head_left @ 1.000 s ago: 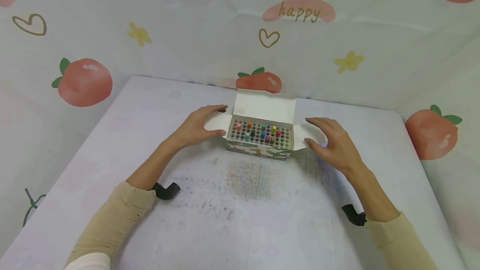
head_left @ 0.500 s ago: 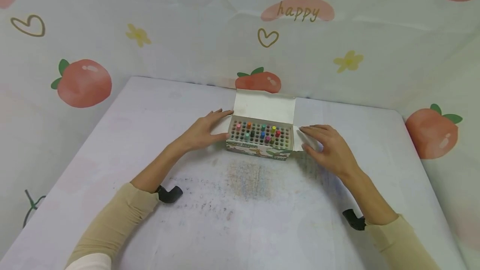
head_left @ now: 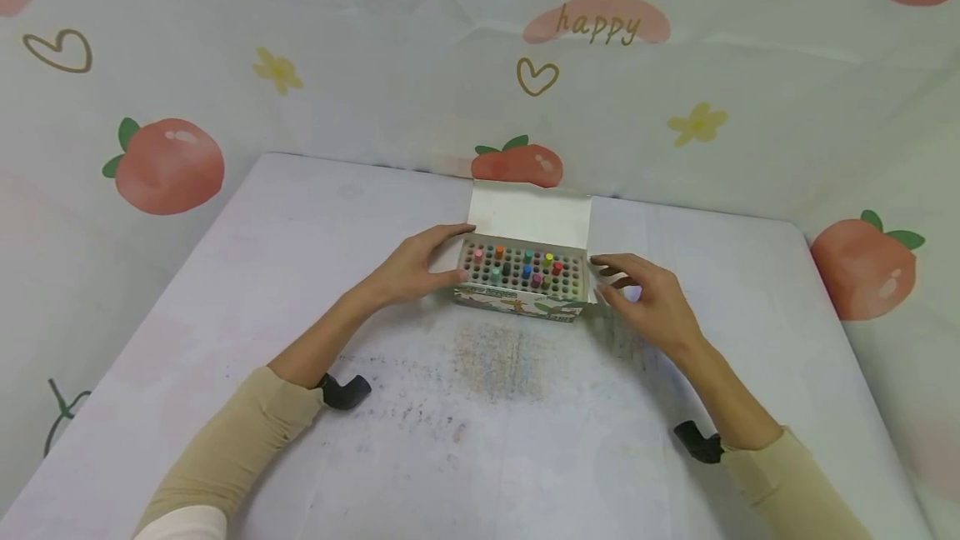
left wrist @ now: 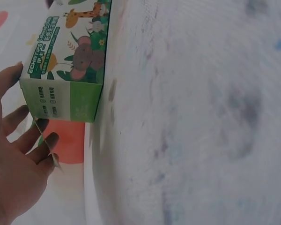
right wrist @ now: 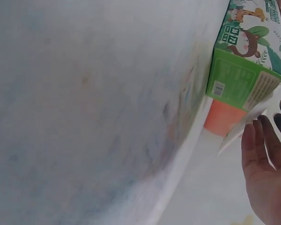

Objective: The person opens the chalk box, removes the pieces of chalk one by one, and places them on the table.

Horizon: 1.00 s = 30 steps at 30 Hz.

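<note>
An opened cardboard box of coloured chalk sticks (head_left: pixel 513 307) sits on the table, its white lid (head_left: pixel 531 215) standing up at the back. Several sticks poke out of a tray of round holes (head_left: pixel 577 282). My left hand (head_left: pixel 411 269) is at the box's left end, thumb by the front corner and fingers behind the side flap (head_left: pixel 447 257). My right hand (head_left: pixel 656 302) hovers at the other end, its bent fingers beside the right flap (right wrist: pixel 243 129). Both wrist views show the green box ends (left wrist: pixel 65 101) and printed animals.
The white table (head_left: pixel 495 457) has coloured smudges (head_left: pixel 501 361) in front of the box. A printed cloth backdrop (head_left: pixel 420 48) hangs behind it. Black curved pieces (head_left: pixel 347 392) are attached at both wrists.
Both hands have moved inward to the box's ends, the left going right and the right going left. The side flaps look more raised. The box and its chalk stay in place.
</note>
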Motion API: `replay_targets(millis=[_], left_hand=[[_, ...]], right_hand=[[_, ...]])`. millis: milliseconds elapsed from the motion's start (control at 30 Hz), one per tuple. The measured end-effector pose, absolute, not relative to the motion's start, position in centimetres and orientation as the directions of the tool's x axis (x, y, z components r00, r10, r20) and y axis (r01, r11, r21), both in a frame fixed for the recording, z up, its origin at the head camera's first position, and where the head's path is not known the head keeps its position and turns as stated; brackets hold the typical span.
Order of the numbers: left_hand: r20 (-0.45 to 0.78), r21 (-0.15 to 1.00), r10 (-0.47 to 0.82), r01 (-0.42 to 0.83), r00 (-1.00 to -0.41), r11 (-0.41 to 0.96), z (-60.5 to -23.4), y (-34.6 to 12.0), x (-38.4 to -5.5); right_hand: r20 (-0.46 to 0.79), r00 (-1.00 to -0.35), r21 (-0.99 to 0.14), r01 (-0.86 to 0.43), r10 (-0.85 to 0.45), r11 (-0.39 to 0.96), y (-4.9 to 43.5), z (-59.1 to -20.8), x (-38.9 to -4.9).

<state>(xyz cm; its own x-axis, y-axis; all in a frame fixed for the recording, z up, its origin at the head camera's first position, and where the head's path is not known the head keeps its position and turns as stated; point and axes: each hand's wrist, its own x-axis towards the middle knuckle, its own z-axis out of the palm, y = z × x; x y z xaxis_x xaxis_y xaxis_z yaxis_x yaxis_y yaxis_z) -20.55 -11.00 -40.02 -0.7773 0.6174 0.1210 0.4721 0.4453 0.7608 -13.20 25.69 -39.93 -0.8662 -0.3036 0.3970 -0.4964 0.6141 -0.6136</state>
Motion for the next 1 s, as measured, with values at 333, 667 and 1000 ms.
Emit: replay_targets(millis=[333, 667, 1000], left_hand=[[0.110, 0.763, 0.613, 0.462, -0.782, 0.452, -40.3, -10.4, -20.7], [0.131, 0.759, 0.628, 0.485, -0.767, 0.435, -40.5, -9.5, -21.0], [0.121, 0.769, 0.632, 0.475, -0.765, 0.428, -40.5, -9.2, -21.1]], right_hand=[[0.351, -0.897, -0.714, -0.442, -0.268, 0.542, 24.2, -39.6, -13.6], [0.273, -0.933, -0.670, -0.360, -0.236, 0.649, 22.4, -39.2, -14.3], [0.186, -0.957, -0.669, -0.290, -0.223, 0.684, 21.8, -39.3, -15.0]])
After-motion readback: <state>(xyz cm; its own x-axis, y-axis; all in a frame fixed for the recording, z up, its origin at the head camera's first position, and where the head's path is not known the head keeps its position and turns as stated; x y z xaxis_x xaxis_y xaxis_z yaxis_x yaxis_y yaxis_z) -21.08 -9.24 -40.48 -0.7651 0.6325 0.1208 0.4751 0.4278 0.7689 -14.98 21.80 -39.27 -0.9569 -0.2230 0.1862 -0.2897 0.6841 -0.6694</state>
